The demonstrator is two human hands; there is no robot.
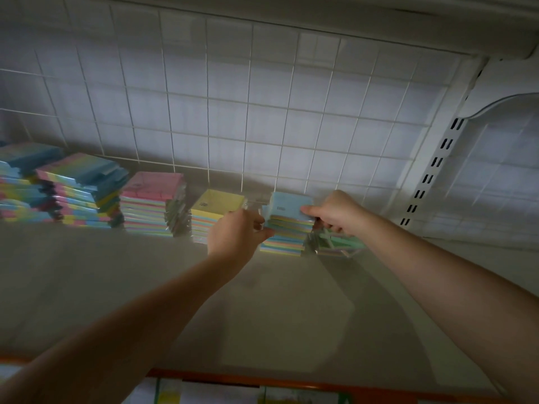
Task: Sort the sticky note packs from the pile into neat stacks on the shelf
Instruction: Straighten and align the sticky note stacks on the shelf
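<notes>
At the back of the shelf (277,301), the left hand (236,234) and right hand (338,212) pinch opposite sides of the blue-topped stack (287,225), beside the yellow stack (215,211).

I count 6 stacks of sticky note packs along the back of my shelf (87,287) — 2 stepped multicolour stacks at far left (20,182) and (84,191), 1 pink-topped stack (153,204), 1 yellow-topped stack (214,212), 1 blue-topped stack (287,225) and 1 low green-topped stack (339,243) half hidden behind it. Packs per stack are too blurred for me to number. 2 hands are in view — my left hand (236,233) and my right hand (339,212). Behind them stands 1 wire grid panel (262,97), and 1 slotted upright (437,161) at right
</notes>
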